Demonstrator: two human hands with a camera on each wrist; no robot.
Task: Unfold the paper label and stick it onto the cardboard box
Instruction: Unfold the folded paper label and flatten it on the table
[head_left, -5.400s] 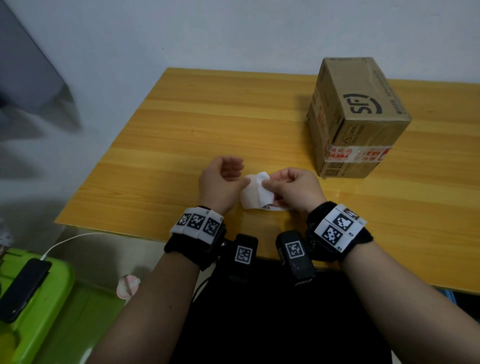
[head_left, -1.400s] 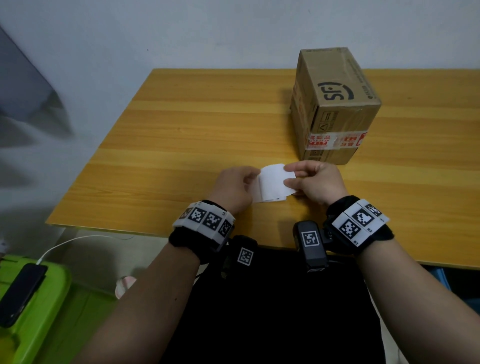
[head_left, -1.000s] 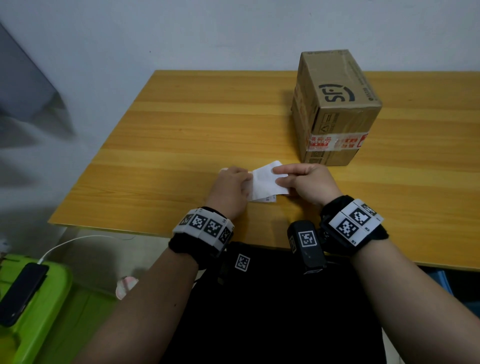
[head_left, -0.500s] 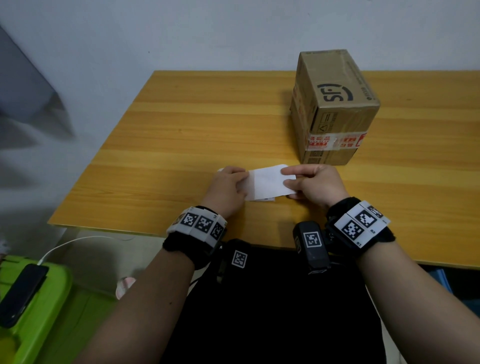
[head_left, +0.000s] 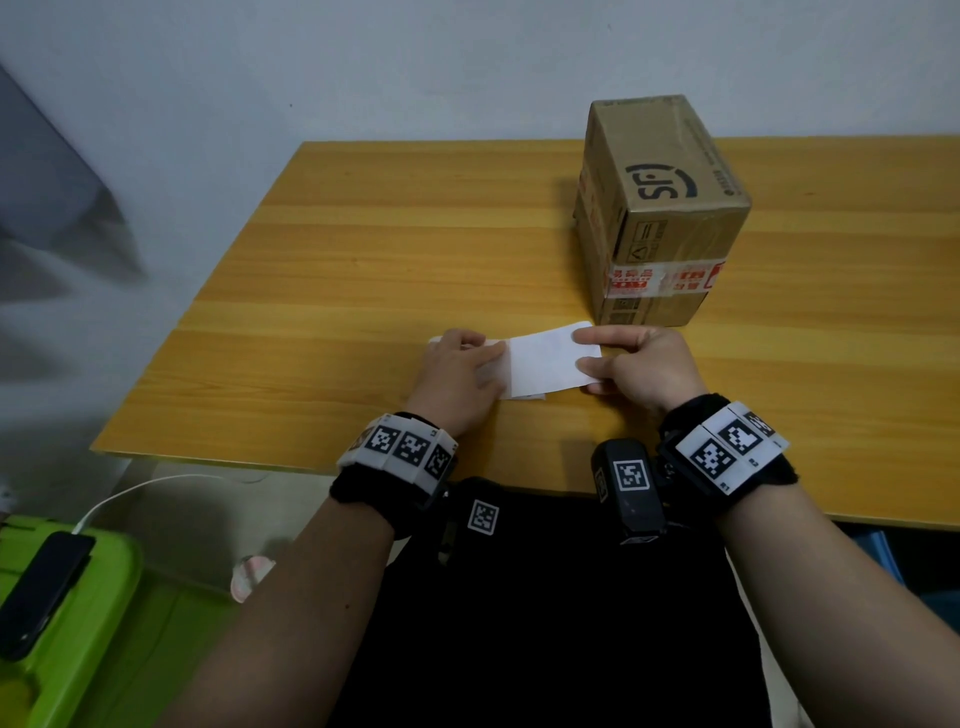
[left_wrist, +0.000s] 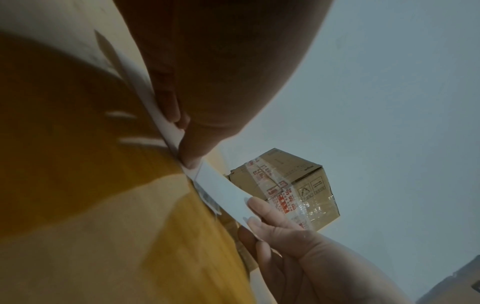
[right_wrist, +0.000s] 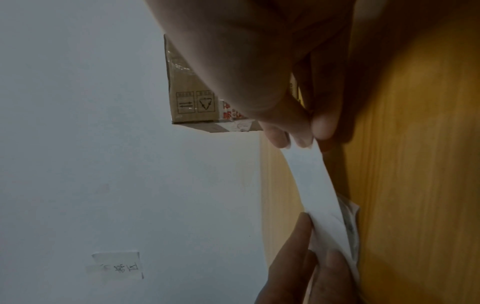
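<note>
The label (head_left: 545, 361) is stretched nearly flat, low over the near edge of the bench (head_left: 363, 249). The right hand (head_left: 644, 364) has a pinching grip on its 3 o'clock end and the left hand (head_left: 457, 374) on its 9 o'clock end. A printed layer (head_left: 531, 397) peeks out underneath at 6 o'clock, so I'd call the unfolding almost done and the sticking not begun. The box (head_left: 660, 218) waits just beside at 1 o'clock with nothing in between, and a green bin (head_left: 78, 623) carrying a phone (head_left: 41, 587) sits off the bench at 8 o'clock.

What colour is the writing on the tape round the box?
Red writing on the whitish tape, clearest in the head view.
</note>
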